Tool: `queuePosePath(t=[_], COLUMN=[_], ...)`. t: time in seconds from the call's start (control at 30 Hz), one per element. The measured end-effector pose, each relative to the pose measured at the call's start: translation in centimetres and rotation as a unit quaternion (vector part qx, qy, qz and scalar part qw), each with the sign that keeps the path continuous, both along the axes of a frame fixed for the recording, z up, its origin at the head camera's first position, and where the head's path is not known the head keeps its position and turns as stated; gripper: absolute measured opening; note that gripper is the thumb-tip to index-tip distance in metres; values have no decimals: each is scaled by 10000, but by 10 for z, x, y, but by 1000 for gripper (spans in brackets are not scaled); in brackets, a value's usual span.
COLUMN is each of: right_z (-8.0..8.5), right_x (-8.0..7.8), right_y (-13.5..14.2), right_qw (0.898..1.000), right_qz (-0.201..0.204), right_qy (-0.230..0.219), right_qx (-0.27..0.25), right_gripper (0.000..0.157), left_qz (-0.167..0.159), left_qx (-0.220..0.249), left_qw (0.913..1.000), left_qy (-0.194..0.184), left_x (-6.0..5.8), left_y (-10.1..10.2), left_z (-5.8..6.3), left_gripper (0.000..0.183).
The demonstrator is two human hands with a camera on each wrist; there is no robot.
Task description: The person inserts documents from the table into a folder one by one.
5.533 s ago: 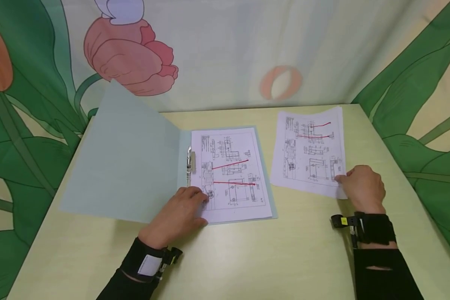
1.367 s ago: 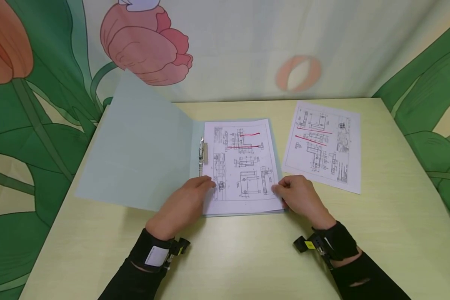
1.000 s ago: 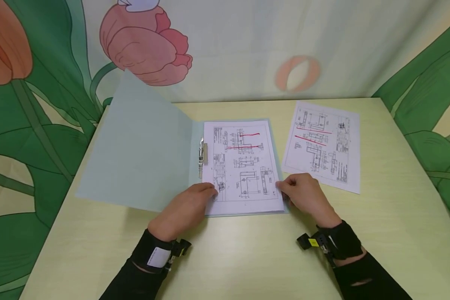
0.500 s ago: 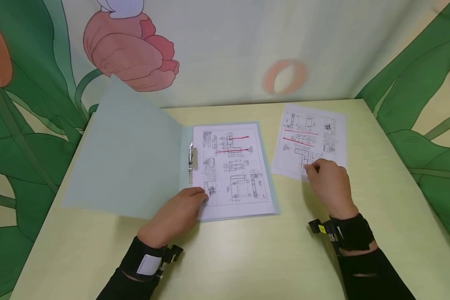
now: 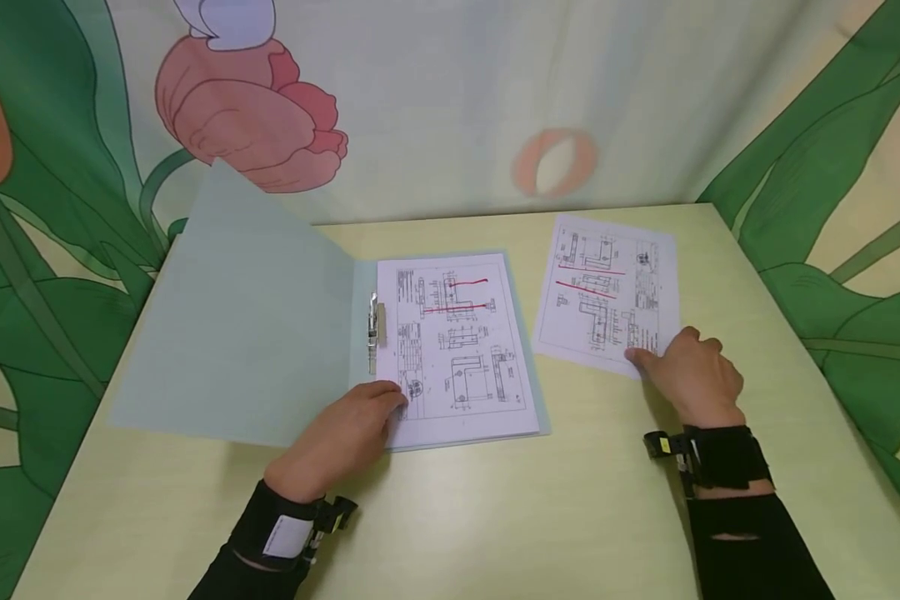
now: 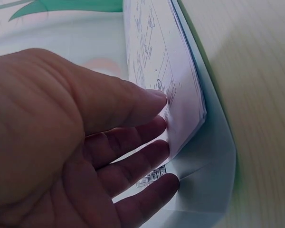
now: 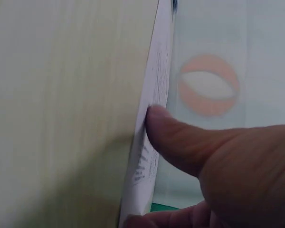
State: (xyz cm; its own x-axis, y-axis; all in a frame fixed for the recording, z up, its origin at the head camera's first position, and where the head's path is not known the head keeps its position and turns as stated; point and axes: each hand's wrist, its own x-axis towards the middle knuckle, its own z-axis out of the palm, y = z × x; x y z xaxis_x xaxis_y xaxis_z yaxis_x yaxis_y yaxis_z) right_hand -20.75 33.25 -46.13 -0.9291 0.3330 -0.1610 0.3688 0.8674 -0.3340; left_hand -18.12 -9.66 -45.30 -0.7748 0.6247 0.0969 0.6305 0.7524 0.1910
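Observation:
A pale blue folder (image 5: 247,333) lies spread on the table with its cover raised at the left. Sheets of technical drawings (image 5: 465,333) with red lines are stacked inside it, beside a metal clip (image 5: 373,333). My left hand (image 5: 345,433) rests at the stack's lower left corner; its thumb and fingertips touch the paper in the left wrist view. To the right lies a loose drawing sheet (image 5: 607,287), its print turned the other way round. My right hand (image 5: 693,375) is at that sheet's lower right corner, thumb on its face and the fingers spread apart.
The pale wooden table (image 5: 495,517) ends at the back against a white curtain (image 5: 435,108) with printed flowers and leaves. Bare table separates the folder from the loose sheet.
A sheet with the loose sheet's earlier drawing now tops the folder's stack, and a differently turned one lies at right. My right hand has left the stack and moved along the loose sheet's edge.

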Motion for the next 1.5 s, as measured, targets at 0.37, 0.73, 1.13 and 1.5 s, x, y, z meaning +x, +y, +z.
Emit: queuePosePath(t=[0.37, 0.73, 1.13, 1.5], right_z=[1, 8, 15, 21], right_x=[-3, 1, 4, 7], right_y=[12, 10, 15, -15], right_qw=[9991, 9983, 9900, 9271], right_qz=[-224, -136, -178, -780], right_qy=[57, 341, 639, 1764], right_qx=[-352, -460, -1248, -3214], right_gripper=[57, 32, 45, 40], left_qz=[-51, -63, -61, -28], left_qx=[87, 62, 15, -132], left_qw=[9999, 10000, 10000, 9999], left_qy=[33, -30, -51, -11], left_x=[0, 1, 0, 1], left_y=[-1, -3, -2, -2], left_z=[0, 1, 0, 4], left_gripper=[25, 25, 26, 26])
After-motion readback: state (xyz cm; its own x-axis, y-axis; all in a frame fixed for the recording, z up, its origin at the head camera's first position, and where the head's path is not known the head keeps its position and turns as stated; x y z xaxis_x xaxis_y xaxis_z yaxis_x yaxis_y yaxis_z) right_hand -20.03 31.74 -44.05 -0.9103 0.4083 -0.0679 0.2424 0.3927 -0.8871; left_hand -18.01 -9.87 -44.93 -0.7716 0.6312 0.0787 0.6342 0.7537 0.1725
